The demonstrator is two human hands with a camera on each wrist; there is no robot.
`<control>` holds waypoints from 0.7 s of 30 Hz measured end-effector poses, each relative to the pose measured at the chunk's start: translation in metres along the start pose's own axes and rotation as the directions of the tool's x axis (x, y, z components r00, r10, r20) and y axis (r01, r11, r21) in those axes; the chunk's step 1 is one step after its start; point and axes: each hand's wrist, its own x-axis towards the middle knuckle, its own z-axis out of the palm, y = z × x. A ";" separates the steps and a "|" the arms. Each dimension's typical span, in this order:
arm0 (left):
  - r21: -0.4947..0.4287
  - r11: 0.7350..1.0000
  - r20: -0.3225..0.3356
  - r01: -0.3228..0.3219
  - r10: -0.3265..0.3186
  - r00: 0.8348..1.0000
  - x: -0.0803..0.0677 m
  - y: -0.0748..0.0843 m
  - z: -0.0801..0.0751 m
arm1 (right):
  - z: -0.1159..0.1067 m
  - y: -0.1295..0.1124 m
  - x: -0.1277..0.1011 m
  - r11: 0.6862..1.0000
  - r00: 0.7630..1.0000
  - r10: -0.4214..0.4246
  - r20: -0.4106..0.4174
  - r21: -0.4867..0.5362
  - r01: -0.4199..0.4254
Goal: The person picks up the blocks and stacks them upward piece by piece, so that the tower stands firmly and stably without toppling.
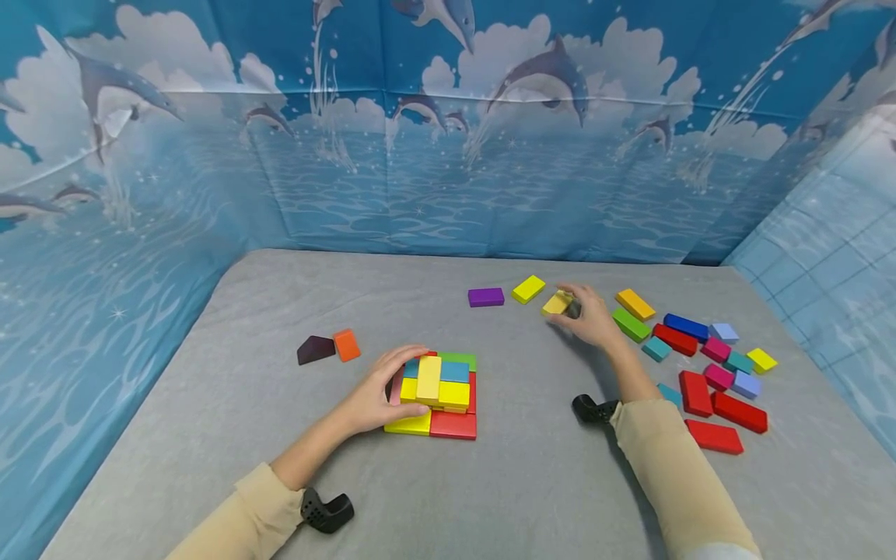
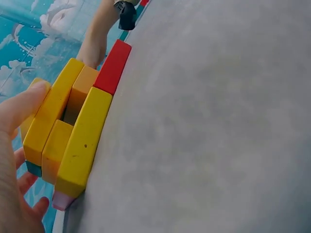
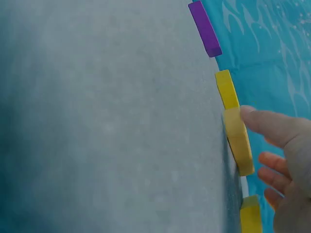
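Note:
Left of the middle in the head view stands a low layered stack of coloured blocks (image 1: 453, 424), with a pale yellow block (image 1: 428, 379) lying across its top. My left hand (image 1: 378, 397) curves round the stack's left side, thumb along the front and fingers at the back. In the left wrist view, the thumb (image 2: 24, 107) touches the upper yellow blocks. Towards the back of the table, my right hand (image 1: 588, 317) holds another pale yellow block (image 1: 558, 302) between thumb and fingers. The right wrist view shows the thumb on one end of that block (image 3: 238, 141).
A bright yellow block (image 1: 528, 289) and a purple block (image 1: 486, 297) lie left of my right hand. Dark (image 1: 316, 350) and orange (image 1: 346, 344) pieces rest left of the stack. Several loose blocks, including a red one (image 1: 739, 412), are scattered at the right. A dolphin-printed curtain (image 1: 448, 202) borders the table.

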 end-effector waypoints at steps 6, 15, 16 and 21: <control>-0.005 1.000 0.023 -0.002 0.002 1.000 0.005 0.002 0.000 | 0.004 0.010 0.003 0.997 1.000 0.017 0.002 -0.075 -0.017; -0.041 0.999 0.023 -0.012 0.012 1.000 0.005 -0.002 0.003 | 0.006 0.001 0.001 0.999 0.999 0.047 -0.008 0.000 -0.047; -0.037 0.999 0.018 -0.016 0.017 1.000 0.005 -0.003 0.004 | 0.006 -0.005 0.000 0.999 0.999 0.040 -0.006 0.021 -0.040; -0.026 0.999 -0.001 -0.024 0.024 1.000 0.004 -0.005 0.005 | 0.011 -0.054 -0.014 0.984 0.995 -0.097 -0.017 0.152 0.098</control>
